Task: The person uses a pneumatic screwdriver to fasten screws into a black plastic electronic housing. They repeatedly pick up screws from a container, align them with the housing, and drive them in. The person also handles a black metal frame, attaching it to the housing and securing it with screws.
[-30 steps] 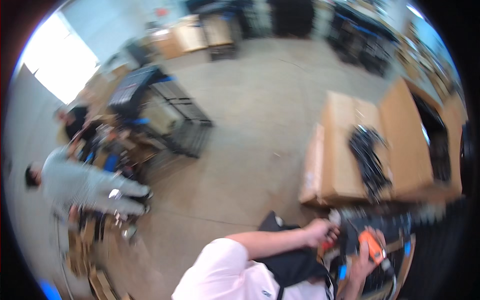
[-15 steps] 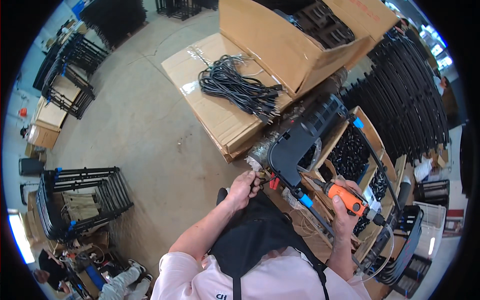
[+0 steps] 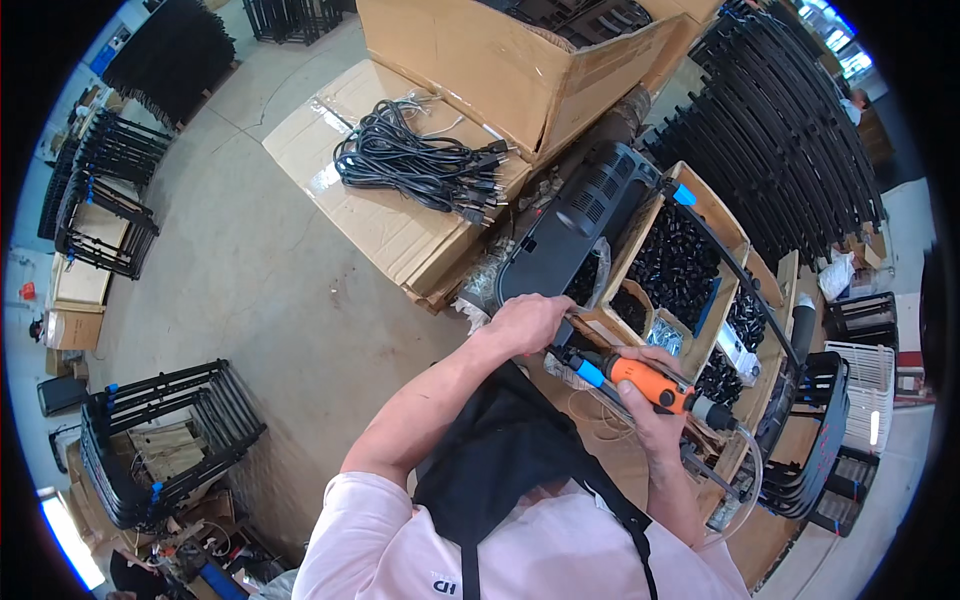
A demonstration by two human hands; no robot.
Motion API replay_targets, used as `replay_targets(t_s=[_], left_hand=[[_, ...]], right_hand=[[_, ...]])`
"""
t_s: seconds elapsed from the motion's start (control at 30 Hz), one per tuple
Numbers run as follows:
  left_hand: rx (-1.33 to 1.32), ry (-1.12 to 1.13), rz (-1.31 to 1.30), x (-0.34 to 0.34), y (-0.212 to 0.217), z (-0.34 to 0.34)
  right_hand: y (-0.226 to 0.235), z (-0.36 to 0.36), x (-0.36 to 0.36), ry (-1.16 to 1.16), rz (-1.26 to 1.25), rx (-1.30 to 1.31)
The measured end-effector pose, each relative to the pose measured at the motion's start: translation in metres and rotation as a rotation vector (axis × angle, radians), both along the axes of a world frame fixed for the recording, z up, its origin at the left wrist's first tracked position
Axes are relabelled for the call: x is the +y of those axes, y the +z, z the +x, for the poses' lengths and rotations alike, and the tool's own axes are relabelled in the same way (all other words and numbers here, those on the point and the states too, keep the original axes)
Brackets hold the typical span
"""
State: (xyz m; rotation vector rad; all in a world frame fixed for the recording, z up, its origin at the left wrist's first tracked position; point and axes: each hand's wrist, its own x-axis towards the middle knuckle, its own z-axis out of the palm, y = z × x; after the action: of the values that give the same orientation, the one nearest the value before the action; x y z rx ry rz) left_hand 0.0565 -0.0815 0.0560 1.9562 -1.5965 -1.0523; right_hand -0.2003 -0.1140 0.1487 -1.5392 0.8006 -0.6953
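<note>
My right hand [image 3: 652, 405] is wrapped round an orange air screwdriver [image 3: 650, 386] with a clear hose at its rear. The tool's front end points left, toward the near end of a black plastic housing [image 3: 535, 258]. My left hand [image 3: 530, 325] lies over that near end, its fingers bent and pressed together; what they grip is hidden beneath them. The housing is attached to a black tube frame [image 3: 745, 268] with blue wraps [image 3: 588, 373] on its tubes. The screwdriver's tip is close to my left fingers, and I cannot tell whether it touches anything.
Under the frame stands a divided wooden box [image 3: 596, 326] with small black parts [image 3: 680, 250] and silver screws [image 3: 666, 336]. Black power cords [image 3: 415, 165] lie on a cardboard box [image 3: 375, 235] beyond. Stacked black frames [image 3: 775, 150] stand at the right, more frames [image 3: 165, 430] at the left.
My left hand has moved from below the housing, where it held a thin black cable, up and right onto its near end. The screwdriver has come closer to that hand. The view has shifted.
</note>
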Motion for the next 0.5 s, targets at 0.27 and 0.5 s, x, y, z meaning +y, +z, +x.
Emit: replay_targets(t_s=[0.27, 0.5], left_hand=[[-0.162, -0.145, 0.029, -0.001, -0.013, 0.005], [-0.181, -0.153, -0.015, -0.001, -0.015, 0.007]], right_hand=[[-0.009, 0.009, 0.003, 0.070, -0.027, 0.042], [-0.018, 0.019, 0.003, 0.087, -0.063, 0.114]])
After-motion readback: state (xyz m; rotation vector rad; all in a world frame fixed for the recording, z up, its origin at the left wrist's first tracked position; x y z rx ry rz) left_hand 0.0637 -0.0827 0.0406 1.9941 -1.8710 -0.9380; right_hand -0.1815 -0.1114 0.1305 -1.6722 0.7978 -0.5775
